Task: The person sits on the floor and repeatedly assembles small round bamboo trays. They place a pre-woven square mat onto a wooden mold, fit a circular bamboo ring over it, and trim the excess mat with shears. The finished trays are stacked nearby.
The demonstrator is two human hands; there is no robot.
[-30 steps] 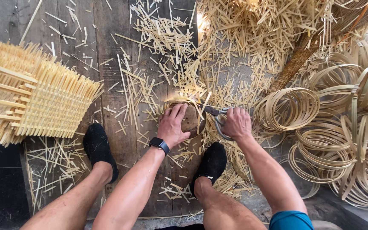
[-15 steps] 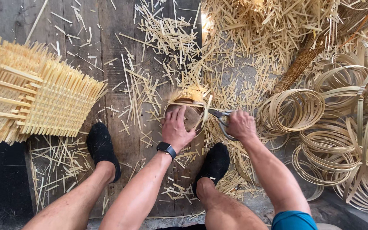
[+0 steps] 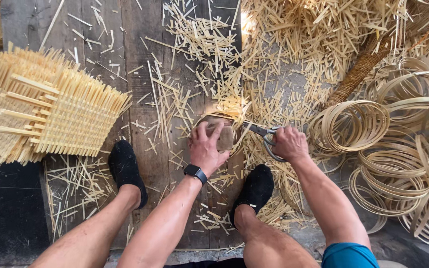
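Woven basket (image 3: 223, 133) under left hand (image 3: 207, 149).

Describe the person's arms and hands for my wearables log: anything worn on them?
Both forearms are bare, with no sleeves or gloves. The left hand has a black wristwatch with a dark band on its wrist. The right hand and its wrist carry nothing; no rings show on the fingers.

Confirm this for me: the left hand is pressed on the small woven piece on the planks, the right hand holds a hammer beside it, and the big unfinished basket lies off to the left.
Not quite. The right hand holds scissors, not a hammer, as the head view shows. The rest stands: the left hand presses on the small woven piece on the planks, and the big unfinished basket lies off to the left.
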